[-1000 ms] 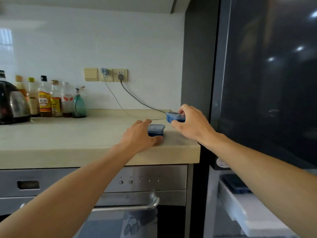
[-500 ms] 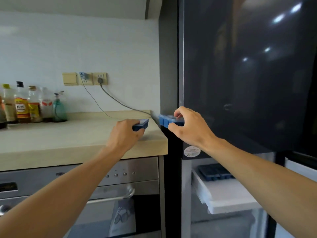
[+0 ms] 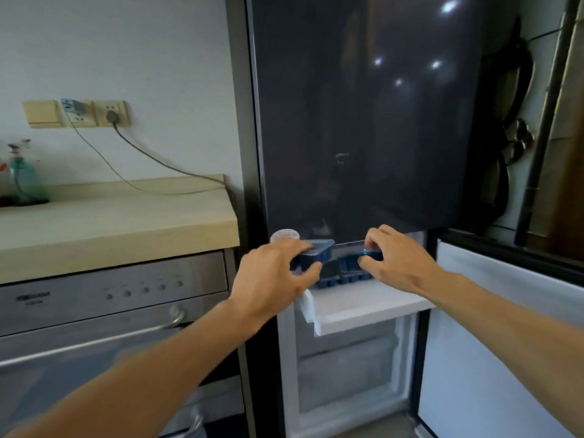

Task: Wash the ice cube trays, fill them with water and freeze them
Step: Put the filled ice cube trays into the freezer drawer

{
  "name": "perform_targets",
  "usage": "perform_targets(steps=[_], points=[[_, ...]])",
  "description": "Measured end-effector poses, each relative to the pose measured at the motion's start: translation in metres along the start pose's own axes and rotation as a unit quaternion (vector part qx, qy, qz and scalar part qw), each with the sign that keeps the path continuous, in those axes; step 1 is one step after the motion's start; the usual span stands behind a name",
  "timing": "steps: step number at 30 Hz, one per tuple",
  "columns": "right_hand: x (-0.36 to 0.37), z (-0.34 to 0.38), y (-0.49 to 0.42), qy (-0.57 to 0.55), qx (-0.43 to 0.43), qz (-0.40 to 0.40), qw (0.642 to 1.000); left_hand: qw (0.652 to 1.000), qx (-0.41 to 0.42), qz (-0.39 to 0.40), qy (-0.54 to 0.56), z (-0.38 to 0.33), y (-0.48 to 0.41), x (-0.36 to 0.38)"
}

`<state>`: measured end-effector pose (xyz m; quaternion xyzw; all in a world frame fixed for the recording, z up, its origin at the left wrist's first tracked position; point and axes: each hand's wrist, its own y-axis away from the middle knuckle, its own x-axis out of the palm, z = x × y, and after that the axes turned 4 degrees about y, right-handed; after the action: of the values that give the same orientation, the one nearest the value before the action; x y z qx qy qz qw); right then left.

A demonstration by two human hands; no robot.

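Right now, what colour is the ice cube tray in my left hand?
Dark blue. The ice cube tray shows best in the head view.

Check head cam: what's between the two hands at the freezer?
Head view: a third blue tray lying on the pulled-out white drawer shows between the left hand gripping the left tray and the right hand gripping the right tray.

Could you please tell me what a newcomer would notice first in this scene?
Two bare hands meet at the centre: the left hand grips a small dark blue plastic ice cube tray, and the right hand pinches a second blue tray beside it. Both hang over a pulled-out white freezer drawer where another blue tray already lies, beneath a tall glossy black fridge door.
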<state>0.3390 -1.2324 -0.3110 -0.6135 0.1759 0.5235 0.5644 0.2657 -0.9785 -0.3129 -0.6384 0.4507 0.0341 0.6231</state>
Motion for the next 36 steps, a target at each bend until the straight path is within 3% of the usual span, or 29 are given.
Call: perform_targets(steps=[5,11,26,30,36], points=[[0.030,-0.081,0.012,0.028,0.083,0.048,0.995,0.993,-0.012,0.119,-0.006,-0.008,-0.003,0.078],[0.069,-0.155,0.003,0.012,0.152,0.092,0.984,0.978,-0.025,0.205,-0.035,-0.005,-0.031,0.170],[0.130,-0.218,-0.038,0.082,0.097,0.147,0.981,0.934,0.042,0.311,-0.170,-0.001,-0.083,0.304],[0.136,-0.212,-0.048,0.165,0.081,0.175,0.967,0.934,0.022,0.334,-0.122,-0.008,-0.088,0.319],[0.131,-0.213,-0.043,0.178,0.099,0.209,0.957,0.932,-0.019,0.363,0.005,-0.010,-0.088,0.324]])
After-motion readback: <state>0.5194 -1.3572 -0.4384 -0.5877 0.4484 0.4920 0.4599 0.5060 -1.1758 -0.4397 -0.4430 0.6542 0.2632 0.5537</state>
